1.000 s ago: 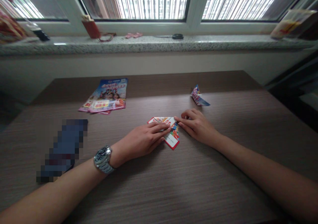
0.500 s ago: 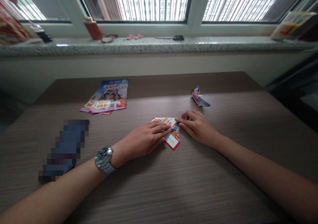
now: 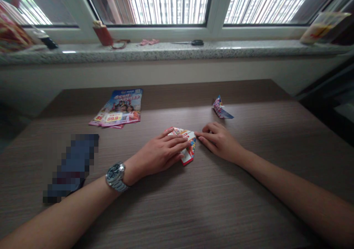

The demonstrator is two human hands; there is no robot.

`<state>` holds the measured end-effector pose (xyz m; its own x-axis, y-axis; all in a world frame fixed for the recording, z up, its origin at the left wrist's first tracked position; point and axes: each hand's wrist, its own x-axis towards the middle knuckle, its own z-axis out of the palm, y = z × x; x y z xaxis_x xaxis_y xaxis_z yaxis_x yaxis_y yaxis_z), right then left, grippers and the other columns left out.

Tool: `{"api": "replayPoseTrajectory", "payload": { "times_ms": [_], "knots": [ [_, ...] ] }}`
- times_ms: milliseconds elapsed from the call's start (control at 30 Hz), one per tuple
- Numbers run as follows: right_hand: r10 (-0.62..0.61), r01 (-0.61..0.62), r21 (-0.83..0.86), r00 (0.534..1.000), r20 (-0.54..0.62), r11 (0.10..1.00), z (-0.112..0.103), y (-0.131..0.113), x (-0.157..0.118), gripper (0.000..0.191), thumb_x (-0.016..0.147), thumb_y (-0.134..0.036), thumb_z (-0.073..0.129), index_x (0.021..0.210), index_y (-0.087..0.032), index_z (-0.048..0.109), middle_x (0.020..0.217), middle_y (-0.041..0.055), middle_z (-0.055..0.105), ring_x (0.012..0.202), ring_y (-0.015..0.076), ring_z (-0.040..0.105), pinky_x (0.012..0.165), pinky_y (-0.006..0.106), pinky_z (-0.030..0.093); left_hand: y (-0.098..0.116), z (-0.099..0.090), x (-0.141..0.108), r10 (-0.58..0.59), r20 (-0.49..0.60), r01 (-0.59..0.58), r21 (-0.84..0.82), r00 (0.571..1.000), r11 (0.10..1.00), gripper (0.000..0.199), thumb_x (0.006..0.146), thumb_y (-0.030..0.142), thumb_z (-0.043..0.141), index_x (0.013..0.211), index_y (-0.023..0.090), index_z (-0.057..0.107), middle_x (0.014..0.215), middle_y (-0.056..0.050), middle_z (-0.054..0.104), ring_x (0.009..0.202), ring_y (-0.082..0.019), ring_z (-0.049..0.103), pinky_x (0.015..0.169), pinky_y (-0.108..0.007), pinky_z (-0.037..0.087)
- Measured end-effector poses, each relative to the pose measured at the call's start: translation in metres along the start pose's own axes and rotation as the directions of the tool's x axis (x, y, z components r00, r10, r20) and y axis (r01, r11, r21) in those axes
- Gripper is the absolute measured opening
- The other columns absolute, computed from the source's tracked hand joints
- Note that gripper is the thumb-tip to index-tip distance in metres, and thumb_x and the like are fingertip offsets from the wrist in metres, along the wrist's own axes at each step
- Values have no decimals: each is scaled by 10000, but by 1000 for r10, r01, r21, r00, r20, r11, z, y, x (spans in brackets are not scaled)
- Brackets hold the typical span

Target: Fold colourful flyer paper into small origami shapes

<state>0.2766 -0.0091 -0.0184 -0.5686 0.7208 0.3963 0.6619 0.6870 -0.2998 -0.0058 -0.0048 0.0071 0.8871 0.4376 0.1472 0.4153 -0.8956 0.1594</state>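
Observation:
A small folded paper, white with red edges and colourful print, lies on the wooden table between my hands. My left hand, with a metal watch on its wrist, rests flat over the left part of the paper, fingers stretched out and covering much of it. At the paper's upper right corner is my right hand; its index fingertip touches or nearly touches that corner, the thumb sits just below and the other fingers are curled. Nothing shows within its fingers.
Several printed flyers lie at the back left. A folded paper figure stands beyond my right hand. A blurred dark blue object is left of my left forearm. The windowsill holds scissors and a red item.
The folded paper has turned slightly clockwise under my left hand, its lower corner shifting left. Both hands have stayed almost in place.

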Motion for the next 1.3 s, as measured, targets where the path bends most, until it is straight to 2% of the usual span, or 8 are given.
{"api": "replayPoseTrajectory", "payload": {
  "times_ms": [367, 433, 567, 633, 833, 967, 1100, 1300],
  "knots": [
    [-119, 118, 100, 993, 2, 988, -1, 0, -1, 245, 1019, -255, 529, 1095, -191, 753, 907, 95, 626, 862, 222, 541, 767, 371, 476, 2, 0, -1, -23, -33, 25, 64, 999, 998, 515, 1059, 421, 438, 1537, 229, 417, 1518, -77, 531, 1434, -242, 459, 1288, -515, 110],
    [-139, 136, 117, 990, 22, 984, -2, -1, -1, 253, 1022, -258, 523, 1120, -190, 745, 916, 98, 634, 866, 222, 549, 768, 370, 484, 2, 0, -1, -31, -46, 34, 70, 998, 997, 515, 1057, 433, 440, 1524, 217, 434, 1509, -82, 539, 1425, -250, 466, 1276, -511, 154],
    [-176, 168, 127, 982, 62, 978, -4, -4, 0, 282, 1029, -266, 506, 1191, -206, 729, 931, 103, 649, 893, 227, 567, 781, 375, 498, 4, -1, -2, -75, -42, 79, 83, 996, 993, 521, 1051, 466, 437, 1494, 195, 475, 1487, -96, 559, 1365, -285, 516, 1174, -485, 352],
    [-199, 187, 132, 977, 79, 973, -5, -5, 0, 289, 1031, -267, 502, 1207, -208, 724, 939, 103, 651, 898, 225, 572, 787, 372, 503, 6, -1, -2, -93, -24, 94, 89, 995, 992, 532, 1051, 479, 427, 1494, 188, 474, 1481, -105, 563, 1339, -293, 535, 1125, -466, 412],
    [-272, 255, 144, 955, 115, 956, -5, -10, 2, 299, 1035, -283, 510, 1211, -154, 714, 944, 114, 645, 913, 230, 562, 814, 373, 504, 9, 1, -2, -95, -4, 95, 75, 995, 993, 541, 1050, 484, 425, 1496, 181, 471, 1482, -121, 549, 1355, -301, 515, 1128, -466, 436],
    [-214, 193, 210, 974, 79, 958, -3, -10, 2, 257, 1036, -279, 520, 1161, -180, 722, 956, 98, 649, 912, 213, 571, 805, 345, 498, 10, 2, -1, -101, 9, 100, 71, 995, 992, 540, 1053, 484, 412, 1509, 197, 453, 1473, -119, 547, 1351, -309, 504, 1115, -474, 451],
    [-64, 55, 234, 998, 27, 971, 0, -6, 4, 186, 1022, -263, 550, 1105, -197, 703, 941, 78, 640, 901, 205, 582, 785, 332, 482, 11, 1, 0, -106, 8, 106, 64, 994, 992, 529, 1054, 481, 407, 1502, 204, 457, 1467, -114, 544, 1319, -313, 516, 1097, -477, 468],
    [93, -99, 242, 995, 39, 965, 3, -7, 9, 37, 969, -203, 614, 961, -185, 645, 902, 57, 609, 859, 196, 581, 749, 308, 460, 10, 0, 0, -70, 10, 70, 30, 997, 997, 495, 1051, 463, 426, 1467, 205, 497, 1454, -116, 553, 1329, -311, 507, 1115, -485, 454]
  ]
}}
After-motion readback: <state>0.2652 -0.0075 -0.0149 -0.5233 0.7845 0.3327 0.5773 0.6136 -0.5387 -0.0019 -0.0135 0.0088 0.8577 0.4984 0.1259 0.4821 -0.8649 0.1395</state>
